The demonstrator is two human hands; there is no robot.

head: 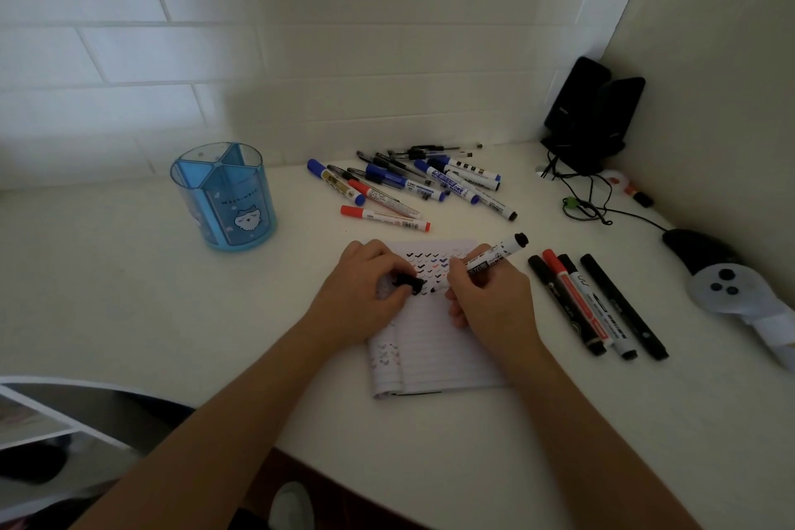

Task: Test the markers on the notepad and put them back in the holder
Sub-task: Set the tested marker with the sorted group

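Observation:
A lined notepad (434, 353) lies open on the white desk, its upper part covered with small check marks. My right hand (486, 293) grips a white marker with a black end (494, 258), tip down on the paper. My left hand (361, 293) rests on the pad and pinches the marker's black cap (408, 282). The blue translucent holder (223, 196) stands at the back left, and no marker shows inside it. A pile of blue, red and black markers and pens (413, 185) lies behind the pad. Several black and red markers (598, 306) lie in a row to the right.
Two black speakers (589, 116) stand in the back right corner with cables (589, 202) trailing onto the desk. A black and white controller (727, 284) lies at the right edge. White tiled wall behind. The desk's front edge runs diagonally below my forearms.

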